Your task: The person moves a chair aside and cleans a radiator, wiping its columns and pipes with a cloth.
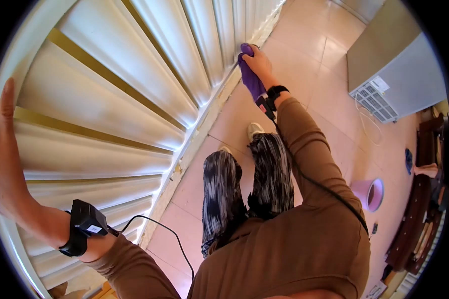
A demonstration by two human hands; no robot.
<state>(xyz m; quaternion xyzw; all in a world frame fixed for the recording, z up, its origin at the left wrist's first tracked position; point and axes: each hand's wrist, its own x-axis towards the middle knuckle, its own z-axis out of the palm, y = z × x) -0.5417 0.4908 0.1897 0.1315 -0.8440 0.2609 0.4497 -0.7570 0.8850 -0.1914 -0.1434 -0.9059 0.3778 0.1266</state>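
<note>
A purple cloth [252, 77] is bunched in my right hand [258, 61], at the lower edge of a white slatted panel [119, 89]. Part of the cloth hangs down beside my wrist. At the far left my left hand [4, 144] is raised against the panel's pale outer frame [26, 47]. One finger points up along the frame and nothing shows in that hand; its other fingers are partly cut off by the dark image edge. Black devices with cables are strapped to both wrists.
A grey appliance [399, 65] with a vent and a loose cable stands on the pink tiled floor [329, 119] at the upper right. Lower down are a pink bucket [369, 193] and dark brown furniture [414, 224]. A chipped ledge [184, 157] runs below the panel.
</note>
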